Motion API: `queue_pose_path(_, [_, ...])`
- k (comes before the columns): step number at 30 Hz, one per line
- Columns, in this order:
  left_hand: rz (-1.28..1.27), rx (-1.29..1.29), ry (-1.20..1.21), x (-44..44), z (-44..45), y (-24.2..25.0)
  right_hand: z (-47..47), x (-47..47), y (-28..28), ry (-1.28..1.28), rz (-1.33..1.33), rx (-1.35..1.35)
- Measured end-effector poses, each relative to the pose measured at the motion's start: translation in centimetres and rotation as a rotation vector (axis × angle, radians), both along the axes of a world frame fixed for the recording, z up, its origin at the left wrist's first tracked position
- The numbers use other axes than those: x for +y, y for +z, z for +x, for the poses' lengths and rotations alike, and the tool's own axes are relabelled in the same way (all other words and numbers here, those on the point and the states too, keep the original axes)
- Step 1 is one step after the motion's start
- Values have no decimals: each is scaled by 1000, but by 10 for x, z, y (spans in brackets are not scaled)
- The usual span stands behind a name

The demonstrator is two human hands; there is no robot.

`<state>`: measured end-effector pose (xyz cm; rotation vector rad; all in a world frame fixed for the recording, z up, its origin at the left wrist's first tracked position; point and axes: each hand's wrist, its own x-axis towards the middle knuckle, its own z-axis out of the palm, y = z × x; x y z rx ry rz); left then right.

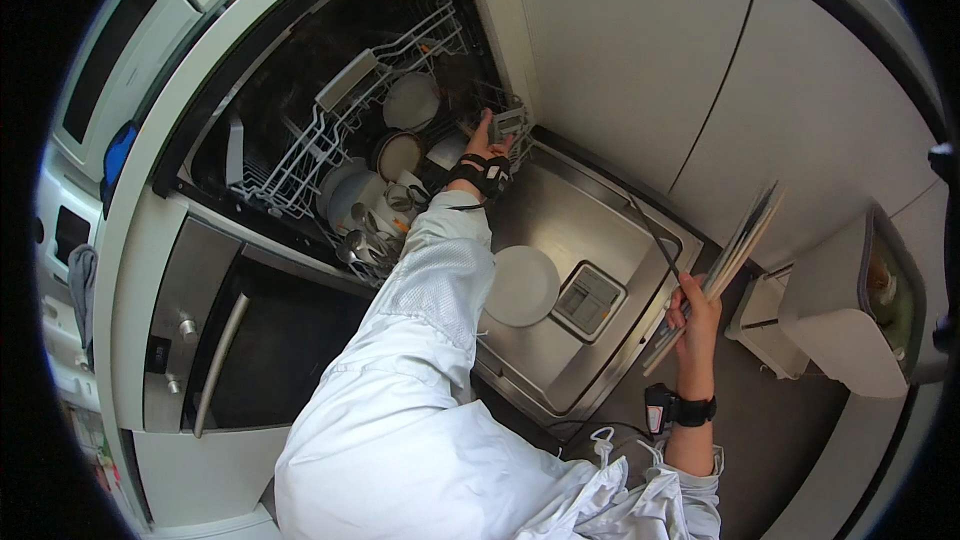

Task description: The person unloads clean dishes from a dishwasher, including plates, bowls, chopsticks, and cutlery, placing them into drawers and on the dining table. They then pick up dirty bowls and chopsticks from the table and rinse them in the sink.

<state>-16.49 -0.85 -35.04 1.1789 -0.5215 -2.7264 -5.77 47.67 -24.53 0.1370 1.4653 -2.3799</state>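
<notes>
My left hand (486, 146) reaches over the lower rack (514, 120) of an open dishwasher, beside its right edge; whether it grips anything cannot be told. Near it in the rack are a brown-rimmed bowl (400, 157), a white plate (412, 101), glass cups (400, 196) and metal spoons (355, 246). The bundle of chopsticks (739, 251), some pale and some dark, is in my right hand (694, 311), held over the right edge of the lowered door. One white plate (523, 286) lies on the inner face of the dishwasher door (547, 187), next to the detergent dispenser (589, 302).
The upper rack (345, 82) juts out above the dishes. An oven (277, 345) with a bar handle stands at the left. At the right, a bin (832, 300) with waste inside hangs by white cabinet fronts (645, 37). Brown floor (765, 420) shows below.
</notes>
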Motion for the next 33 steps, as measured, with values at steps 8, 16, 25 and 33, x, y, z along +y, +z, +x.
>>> queue_pose_path(8, [-478, -78, -28, -34, -27, -22, 0, -3, 3, 63, 31, -66])
queue_pose_path(16, [-1673, -330, 71, -89, -57, -21, 2, -16, -2, 87, 28, -126])
queue_pose_path(25, [-715, -24, -47, -8, 18, 34, 6, -25, 1, 153, 103, -141])
queue_pose_path(33, [-313, 267, -542, 203, 124, 89, 5, -61, -22, 211, -48, -67])
